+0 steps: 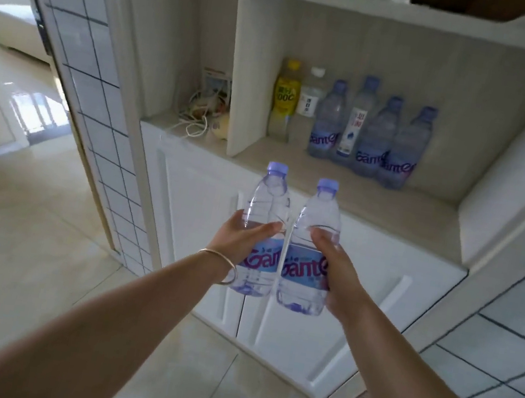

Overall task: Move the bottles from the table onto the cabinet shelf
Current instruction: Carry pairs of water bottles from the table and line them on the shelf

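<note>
My left hand (244, 237) grips one water bottle (264, 230), my right hand (334, 270) another (309, 252), upright and touching at frame centre, below the cabinet shelf (390, 213) holding six bottles (362, 132).

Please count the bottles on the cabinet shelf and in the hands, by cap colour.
Purple cap: 6, four on the cabinet shelf, one in the left hand, one in the right hand
Yellow cap: 1
White cap: 1
Total: 8 bottles

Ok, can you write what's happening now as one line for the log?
step: carrying to shelf | left hand: holds bottle | right hand: holds second bottle | shelf: six bottles standing
</note>
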